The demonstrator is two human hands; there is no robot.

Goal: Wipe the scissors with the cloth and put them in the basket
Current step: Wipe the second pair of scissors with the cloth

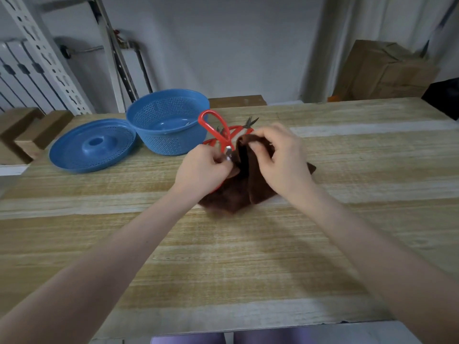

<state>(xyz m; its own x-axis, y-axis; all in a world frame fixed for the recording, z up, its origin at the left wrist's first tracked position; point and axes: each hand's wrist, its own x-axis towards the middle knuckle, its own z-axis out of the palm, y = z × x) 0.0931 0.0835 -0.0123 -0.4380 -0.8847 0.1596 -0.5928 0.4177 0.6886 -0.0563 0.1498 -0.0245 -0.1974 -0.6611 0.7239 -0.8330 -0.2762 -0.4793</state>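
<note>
Two hands busy: my left hand (pixel 203 168), nearer the basket (pixel 161 145), grips the scissors (pixel 226 138), handles tilted toward it; my right hand (pixel 282 157) pinches the cloth (pixel 233 194).

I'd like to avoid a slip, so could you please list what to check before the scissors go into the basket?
1. Left hand grips the red-handled scissors: ok.
2. Right hand pinches the brown cloth beside the blades: ok.
3. Blades wiped clean: cannot tell, the cloth and hands hide them.
4. Blue basket uncovered, lid lying beside it: ok.
5. Other scissors on the table wiped: cannot tell.
</note>
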